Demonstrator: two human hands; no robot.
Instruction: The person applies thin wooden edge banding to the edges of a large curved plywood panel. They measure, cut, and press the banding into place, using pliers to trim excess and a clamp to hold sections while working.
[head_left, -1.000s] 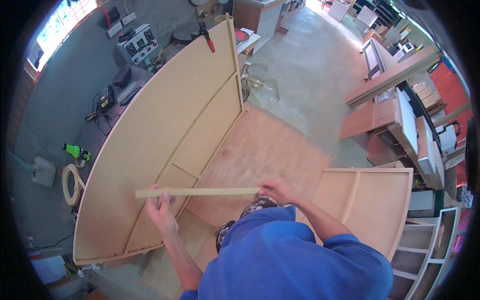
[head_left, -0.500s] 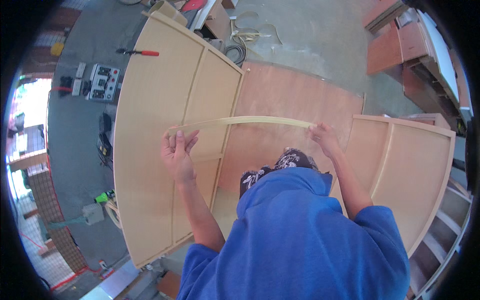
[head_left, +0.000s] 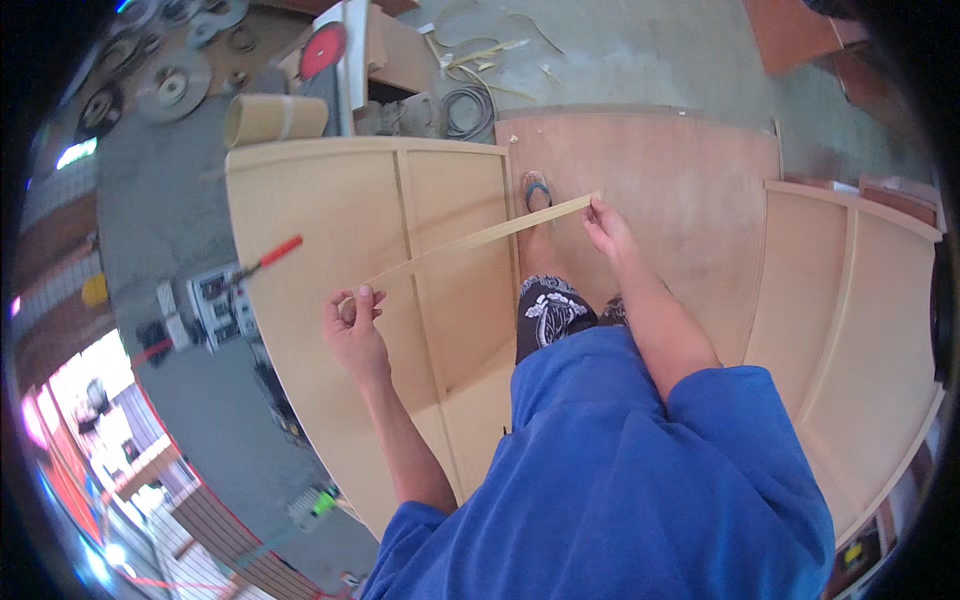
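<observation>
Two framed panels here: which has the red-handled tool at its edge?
The left panel, which the strip crosses in view: the red-handled tool is at its left edge. The right panel shows none.

A red disc (head_left: 323,50) is at eleven o'clock, a gray coil (head_left: 467,131) at twelve, a gray box (head_left: 221,308) at nine, and a green thing (head_left: 325,501) at seven.

The strip (head_left: 480,238) is pale yellow, the shirt (head_left: 620,470) blue, the shorts (head_left: 553,316) black-and-white patterned.

Left grip (head_left: 357,330), right grip (head_left: 610,230): 2 pinches
</observation>
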